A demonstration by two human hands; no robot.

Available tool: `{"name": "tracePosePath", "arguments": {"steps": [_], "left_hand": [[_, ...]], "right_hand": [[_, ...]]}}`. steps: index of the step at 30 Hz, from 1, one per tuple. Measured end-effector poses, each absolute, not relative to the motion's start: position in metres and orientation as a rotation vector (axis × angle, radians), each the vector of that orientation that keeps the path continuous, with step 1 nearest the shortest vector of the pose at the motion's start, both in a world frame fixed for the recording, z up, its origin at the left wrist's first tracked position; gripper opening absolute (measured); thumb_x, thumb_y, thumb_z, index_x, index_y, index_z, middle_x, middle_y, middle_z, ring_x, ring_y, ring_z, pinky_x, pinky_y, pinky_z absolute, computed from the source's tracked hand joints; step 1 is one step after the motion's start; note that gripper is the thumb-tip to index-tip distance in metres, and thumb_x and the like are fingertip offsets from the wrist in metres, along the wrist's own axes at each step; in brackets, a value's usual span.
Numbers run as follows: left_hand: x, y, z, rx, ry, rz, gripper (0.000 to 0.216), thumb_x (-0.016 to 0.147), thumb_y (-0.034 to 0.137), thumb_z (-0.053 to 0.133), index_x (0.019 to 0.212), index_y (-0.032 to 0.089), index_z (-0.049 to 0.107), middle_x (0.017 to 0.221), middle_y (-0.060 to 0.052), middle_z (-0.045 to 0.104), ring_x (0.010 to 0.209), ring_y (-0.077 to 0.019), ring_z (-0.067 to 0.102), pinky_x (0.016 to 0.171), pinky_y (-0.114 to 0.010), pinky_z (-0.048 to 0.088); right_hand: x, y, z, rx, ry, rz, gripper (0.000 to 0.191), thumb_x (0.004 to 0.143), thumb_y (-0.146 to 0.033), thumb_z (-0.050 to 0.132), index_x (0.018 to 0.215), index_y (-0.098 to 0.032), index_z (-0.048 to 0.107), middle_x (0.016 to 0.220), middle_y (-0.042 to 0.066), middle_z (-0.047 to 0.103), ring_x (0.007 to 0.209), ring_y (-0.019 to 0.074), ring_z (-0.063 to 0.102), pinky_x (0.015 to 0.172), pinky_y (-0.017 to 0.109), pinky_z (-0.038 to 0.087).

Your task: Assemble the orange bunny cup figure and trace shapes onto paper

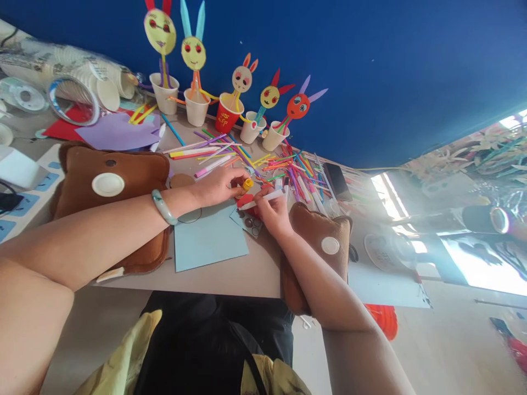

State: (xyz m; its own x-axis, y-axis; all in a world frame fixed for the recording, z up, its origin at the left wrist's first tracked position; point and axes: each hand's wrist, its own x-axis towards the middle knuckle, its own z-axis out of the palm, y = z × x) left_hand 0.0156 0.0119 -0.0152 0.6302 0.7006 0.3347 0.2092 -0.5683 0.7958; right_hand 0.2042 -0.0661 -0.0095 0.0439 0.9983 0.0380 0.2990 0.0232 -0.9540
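Observation:
My left hand (217,186), with a bangle on its wrist, pinches a small yellow cap (247,184) between thumb and fingers. Just to its right, my right hand (275,213) is closed round a slim white marker (273,195), which lies slantwise across the fingers. Beneath both hands are red pieces (245,201), partly covered. A small sheet with dark round pieces (249,223) lies close by. A light blue sheet of paper (211,241) rests flat on the table below my left hand.
Brown cushions (150,170) (317,230) lie under my forearms. Behind my hands are scattered pipe cleaners and markers (206,151). Several cups (197,109) with rabbit-faced figures stand along the blue wall. Tape (74,99), coloured paper (119,131) and a phone (336,181) lie around.

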Motion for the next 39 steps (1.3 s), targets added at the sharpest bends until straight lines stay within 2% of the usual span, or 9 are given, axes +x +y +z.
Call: {"name": "tracePosePath", "arguments": {"steps": [7,9,13,16,20,25,29,34,39], "left_hand": [[0.015,0.011,-0.010,2.054,0.685,0.783,0.020,0.084,0.028,0.062,0.100,0.017,0.066,0.083,-0.001,0.070,0.074,-0.0142,0.061,0.066,-0.025,0.045],[0.015,0.009,-0.007,2.055,0.703,0.769,0.020,0.083,0.028,0.061,0.099,0.017,0.066,0.082,0.000,0.070,0.073,-0.0142,0.061,0.067,-0.025,0.045],[0.016,0.008,-0.005,2.069,0.735,0.774,0.020,0.081,0.025,0.062,0.098,0.016,0.067,0.082,-0.001,0.070,0.075,-0.0150,0.062,0.070,-0.026,0.047],[0.018,0.009,-0.007,2.038,0.768,0.789,0.023,0.079,0.024,0.064,0.100,0.016,0.067,0.083,-0.002,0.071,0.074,-0.0143,0.063,0.070,-0.025,0.048],[0.018,0.009,-0.010,2.035,0.782,0.803,0.022,0.079,0.024,0.065,0.100,0.016,0.067,0.084,-0.002,0.071,0.072,-0.0130,0.062,0.069,-0.025,0.048],[0.015,0.007,-0.007,2.069,0.780,0.797,0.021,0.080,0.027,0.062,0.098,0.017,0.067,0.084,-0.002,0.071,0.072,-0.0137,0.061,0.067,-0.025,0.046],[0.015,0.007,-0.006,2.050,0.769,0.768,0.023,0.079,0.028,0.063,0.099,0.017,0.066,0.080,0.000,0.071,0.074,-0.0147,0.063,0.070,-0.026,0.047],[0.017,0.009,-0.009,2.058,0.759,0.798,0.023,0.079,0.029,0.064,0.099,0.017,0.066,0.080,-0.001,0.072,0.076,-0.0151,0.065,0.073,-0.026,0.048],[0.017,0.010,-0.011,2.071,0.759,0.811,0.023,0.079,0.026,0.063,0.100,0.017,0.065,0.081,-0.001,0.072,0.078,-0.0153,0.066,0.075,-0.026,0.050]], "right_hand": [[0.207,-0.069,-0.012,-1.317,-1.421,0.895,0.030,0.087,-0.047,0.060,0.072,-0.024,0.049,0.052,-0.006,0.045,0.042,0.0093,0.040,0.043,0.025,0.033],[0.207,-0.073,-0.011,-1.269,-1.481,0.828,0.032,0.092,-0.054,0.054,0.080,-0.024,0.054,0.055,-0.004,0.052,0.040,0.0099,0.042,0.042,0.026,0.034],[0.210,-0.088,-0.010,-1.119,-1.702,0.632,0.043,0.097,-0.063,0.042,0.109,-0.027,0.062,0.070,0.001,0.070,0.041,0.0119,0.050,0.044,0.028,0.042],[0.212,-0.101,0.000,-1.056,-1.827,0.428,0.049,0.098,-0.065,0.036,0.109,-0.027,0.065,0.074,0.003,0.073,0.044,0.0142,0.055,0.047,0.031,0.047],[0.212,-0.112,0.030,-1.114,-1.886,0.122,0.045,0.103,-0.050,0.035,0.085,-0.025,0.068,0.078,0.006,0.073,0.057,0.0176,0.064,0.059,0.034,0.053],[0.213,-0.110,0.048,-1.298,-2.170,-0.011,0.009,0.090,-0.033,0.063,0.092,-0.024,0.061,0.083,0.005,0.072,0.077,0.0225,0.068,0.076,0.037,0.053],[0.217,-0.113,0.022,-1.492,-2.409,0.063,0.021,0.081,-0.028,0.070,0.095,-0.023,0.056,0.086,0.005,0.071,0.083,0.0244,0.065,0.083,0.037,0.049],[0.221,-0.119,-0.004,-1.527,-2.432,0.079,0.015,0.085,-0.022,0.062,0.097,-0.023,0.054,0.089,0.007,0.073,0.083,0.0244,0.064,0.082,0.036,0.046],[0.223,-0.118,-0.007,-1.482,-2.450,0.068,0.021,0.079,-0.009,0.055,0.094,-0.023,0.053,0.082,0.004,0.071,0.074,0.0217,0.061,0.078,0.034,0.044]]}}
